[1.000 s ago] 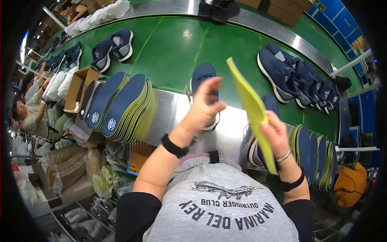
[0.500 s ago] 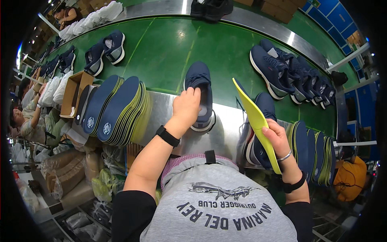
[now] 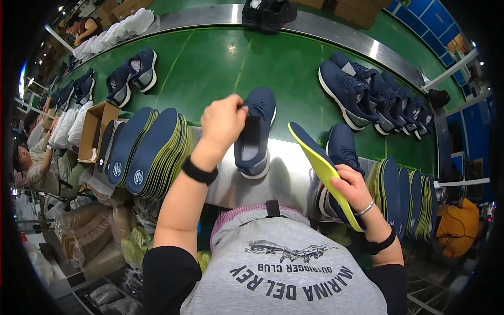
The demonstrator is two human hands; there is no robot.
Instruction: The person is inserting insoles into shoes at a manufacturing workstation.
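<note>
A navy shoe [image 3: 259, 113] with a white sole stands in front of me, toe pointing away, across the metal edge and the green surface. My left hand [image 3: 222, 124] is closed at the left side of its opening, fingers curled and thumb against the tongue area; exactly which part it pinches is hidden. In my right hand [image 3: 352, 186] is an insole [image 3: 315, 157], navy on top and yellow-green beneath, held tilted by its edge. Behind that insole stands a second navy shoe [image 3: 342, 146], partly covered by it.
Stacks of navy and yellow-green insoles [image 3: 152, 152] stand left, with more insoles [image 3: 389, 194] right. Navy shoes [image 3: 346, 94] line up at far right, others [image 3: 142, 68] at far left. A cardboard box [image 3: 97, 131] sits left. Dark shoes [image 3: 268, 16] rest on the far metal rail. Other people work at left.
My left hand has come out of the shoe's opening, moving left and away from me. The shoe has tilted and its opening shows more. The insole in my right hand has shifted slightly left.
</note>
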